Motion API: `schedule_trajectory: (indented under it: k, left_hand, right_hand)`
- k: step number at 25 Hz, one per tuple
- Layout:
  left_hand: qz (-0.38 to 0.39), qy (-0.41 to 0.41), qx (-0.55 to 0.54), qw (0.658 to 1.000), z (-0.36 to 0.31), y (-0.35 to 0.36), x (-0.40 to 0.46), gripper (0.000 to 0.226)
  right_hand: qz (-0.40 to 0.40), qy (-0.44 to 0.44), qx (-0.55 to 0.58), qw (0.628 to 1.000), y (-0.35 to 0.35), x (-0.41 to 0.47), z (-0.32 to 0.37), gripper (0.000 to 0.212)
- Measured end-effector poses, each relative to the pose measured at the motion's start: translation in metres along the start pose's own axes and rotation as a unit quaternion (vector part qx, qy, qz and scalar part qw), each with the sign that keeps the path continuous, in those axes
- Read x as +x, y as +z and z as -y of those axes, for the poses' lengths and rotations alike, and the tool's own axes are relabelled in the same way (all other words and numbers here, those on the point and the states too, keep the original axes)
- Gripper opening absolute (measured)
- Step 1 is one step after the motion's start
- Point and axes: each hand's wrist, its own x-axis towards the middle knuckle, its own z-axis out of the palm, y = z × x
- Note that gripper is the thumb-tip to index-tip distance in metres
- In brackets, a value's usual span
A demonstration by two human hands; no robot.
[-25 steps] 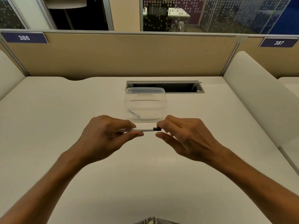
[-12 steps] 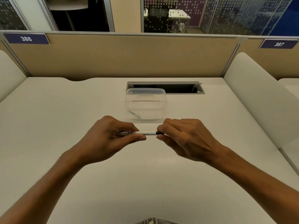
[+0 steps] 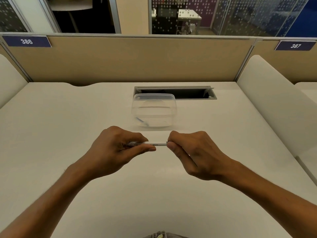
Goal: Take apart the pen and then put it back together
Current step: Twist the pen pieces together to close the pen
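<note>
The left hand (image 3: 118, 148) is curled around one end of the pen (image 3: 155, 144), thumb underneath and fingers folded over the top, so most of that half of the barrel is hidden inside the grip. The right hand (image 3: 192, 152) is pinched on the opposite end, thumb and forefinger pressed together over the tip; what it grips there, a cap or an end piece, is too covered to tell. Only a short white stretch of the pen, with small print on it, shows in the gap between the two hands.

The pen lies level, its long axis running left to right across the view, held just above the table (image 3: 68, 121) and not resting on it. Each hand sits at its own end, so neither is nearer; the coming move turns on that axis, since a pull or twist by the right hand would have to run straight along the barrel while the left keeps it from turning.

Both forearms come in from the lower corners, wrists bent slightly inward, knuckles up.

Just beyond the hands stands a clear plastic box (image 3: 154, 110), with what looks like a thin bluish piece lying inside near its left wall. Behind it is a dark slot (image 3: 192, 93) cut into the table, then a beige divider (image 3: 137, 60).
</note>
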Motion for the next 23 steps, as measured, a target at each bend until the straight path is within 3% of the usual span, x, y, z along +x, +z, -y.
schedule_trajectory:
  k: [2,4,5,6,7,9,10,12,16,18,20,21,23]
  left_hand:
    - [-0.030,0.033,0.081,0.996,0.000,-0.001,0.000,0.034]
    - [-0.040,0.063,0.156,0.985,0.000,-0.001,0.001,0.035]
    - [-0.039,0.071,0.172,0.982,0.000,-0.001,0.001,0.036]
    - [-0.038,0.072,0.175,0.981,0.002,0.000,0.002,0.037]
    - [-0.038,0.066,0.169,0.983,0.003,0.001,0.002,0.039]
    - [-0.037,0.044,0.139,0.989,0.004,0.001,0.004,0.041]
    - [-0.031,0.031,0.114,0.992,0.005,0.000,0.004,0.040]
    - [-0.016,0.008,0.059,0.998,0.006,-0.002,0.004,0.035]
    - [-0.003,0.002,0.027,1.000,0.007,-0.001,0.003,0.030]
    - [-0.027,0.024,0.073,0.997,0.006,0.000,0.002,0.033]
    - [-0.054,0.052,0.150,0.986,0.005,-0.001,0.002,0.035]
    - [-0.057,0.068,0.196,0.977,0.004,-0.001,0.001,0.034]
    - [-0.053,0.100,0.271,0.956,0.004,0.001,-0.001,0.030]
  right_hand:
    - [0.021,0.106,0.166,0.980,0.002,0.001,0.004,0.030]
    - [0.047,0.238,0.387,0.889,0.002,0.004,0.007,0.033]
    - [0.055,0.275,0.437,0.854,0.002,0.005,0.008,0.034]
    - [0.056,0.285,0.437,0.851,0.002,0.006,0.009,0.034]
    - [0.044,0.264,0.375,0.887,0.004,0.004,0.009,0.034]
    - [-0.004,0.146,0.115,0.983,0.007,0.000,0.004,0.029]
    - [-0.032,0.081,-0.004,0.996,0.007,-0.001,0.002,0.028]
    - [-0.060,-0.014,-0.120,0.991,0.005,-0.001,-0.002,0.030]
    - [-0.064,-0.049,-0.124,0.989,0.009,0.001,-0.006,0.033]
    - [-0.048,0.015,-0.050,0.998,0.015,-0.001,0.001,0.032]
    - [-0.016,0.132,0.116,0.984,0.015,0.000,0.008,0.033]
    - [0.008,0.207,0.246,0.947,0.012,0.003,0.010,0.036]
    - [0.073,0.328,0.437,0.834,0.004,0.011,0.012,0.044]
